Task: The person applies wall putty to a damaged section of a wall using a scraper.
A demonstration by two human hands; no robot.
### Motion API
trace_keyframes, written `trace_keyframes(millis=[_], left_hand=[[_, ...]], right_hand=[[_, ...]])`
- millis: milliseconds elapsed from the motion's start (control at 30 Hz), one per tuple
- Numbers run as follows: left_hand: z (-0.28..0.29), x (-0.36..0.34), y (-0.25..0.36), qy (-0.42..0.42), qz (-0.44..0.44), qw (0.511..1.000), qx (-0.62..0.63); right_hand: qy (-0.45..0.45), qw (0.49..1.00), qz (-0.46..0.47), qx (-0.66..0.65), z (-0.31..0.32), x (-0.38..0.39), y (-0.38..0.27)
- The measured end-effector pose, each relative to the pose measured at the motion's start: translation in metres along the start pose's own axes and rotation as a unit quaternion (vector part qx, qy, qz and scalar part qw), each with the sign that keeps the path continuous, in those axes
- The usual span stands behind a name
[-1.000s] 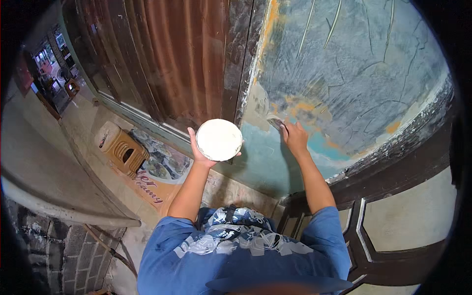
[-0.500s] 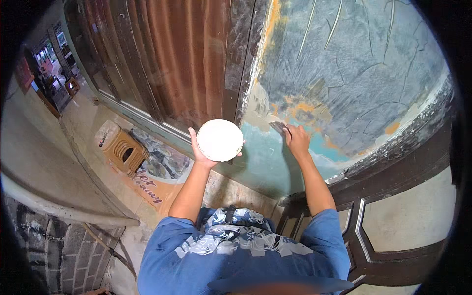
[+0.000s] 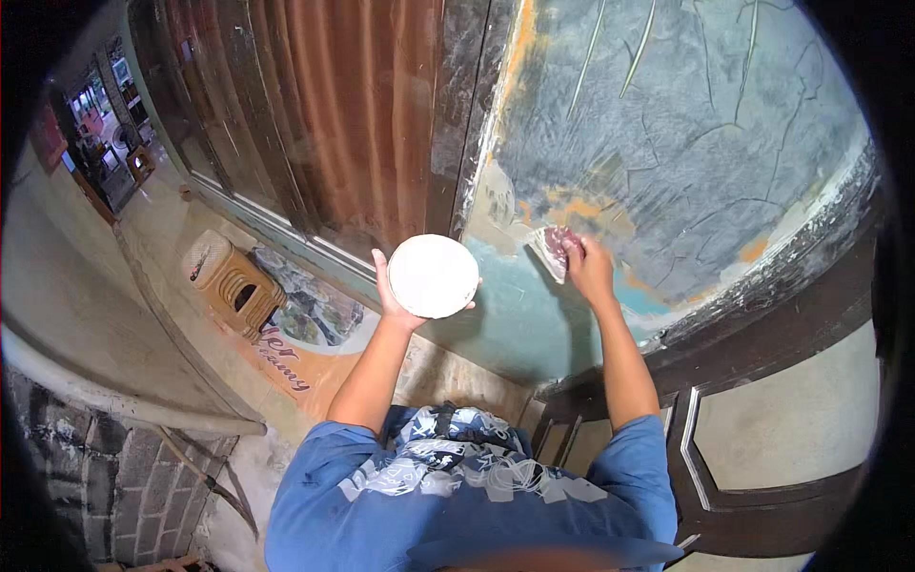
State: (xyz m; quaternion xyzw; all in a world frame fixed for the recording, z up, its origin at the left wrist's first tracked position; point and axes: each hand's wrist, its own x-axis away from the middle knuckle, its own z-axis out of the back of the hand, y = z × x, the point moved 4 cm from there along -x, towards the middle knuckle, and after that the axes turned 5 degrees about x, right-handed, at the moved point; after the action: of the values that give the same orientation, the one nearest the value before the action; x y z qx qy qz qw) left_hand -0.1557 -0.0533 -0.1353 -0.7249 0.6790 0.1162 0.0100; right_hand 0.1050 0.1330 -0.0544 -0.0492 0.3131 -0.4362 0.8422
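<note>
My left hand (image 3: 398, 303) is wrapped from below around a round white container (image 3: 434, 276). Its round white face points up at me, too bright to tell whether this is a lid or white stuff inside. My right hand (image 3: 593, 267) grips a flat, wide scraper (image 3: 550, 252), reddish on its face with whitish paste along its edge. That scraper is close to the lower left of a patchy wall (image 3: 686, 133), beside beige and orange marks above a pale green band (image 3: 515, 305). I cannot tell whether its edge touches the wall.
A brown-framed glass panel with a reddish curtain (image 3: 348, 114) stands left of the wall. Stacked tan plastic stools (image 3: 232, 276) stand on a printed sheet (image 3: 286, 367) on the floor. At right is a dark panelled door (image 3: 701, 458); bare blocks (image 3: 124, 486) fill the lower left.
My right hand has turned the scraper, so its broad face shows instead of a thin dark edge. It has shifted slightly right. The white container has moved slightly right.
</note>
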Motion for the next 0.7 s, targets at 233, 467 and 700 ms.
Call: trace_keyframes(millis=[233, 467, 700], left_hand=[[-0.013, -0.01, -0.035, -0.002, 0.046, 0.999, 0.012], [-0.032, -0.011, -0.064, -0.039, 0.069, 0.996, 0.028], [-0.026, -0.012, -0.079, -0.028, 0.068, 0.997, 0.035]], right_hand=[[-0.129, 0.878, -0.14, -0.439, 0.018, -0.002, -0.012], [-0.257, 0.842, -0.151, -0.449, 0.017, 0.022, -0.023], [-0.259, 0.883, -0.112, -0.376, 0.028, 0.025, -0.017]])
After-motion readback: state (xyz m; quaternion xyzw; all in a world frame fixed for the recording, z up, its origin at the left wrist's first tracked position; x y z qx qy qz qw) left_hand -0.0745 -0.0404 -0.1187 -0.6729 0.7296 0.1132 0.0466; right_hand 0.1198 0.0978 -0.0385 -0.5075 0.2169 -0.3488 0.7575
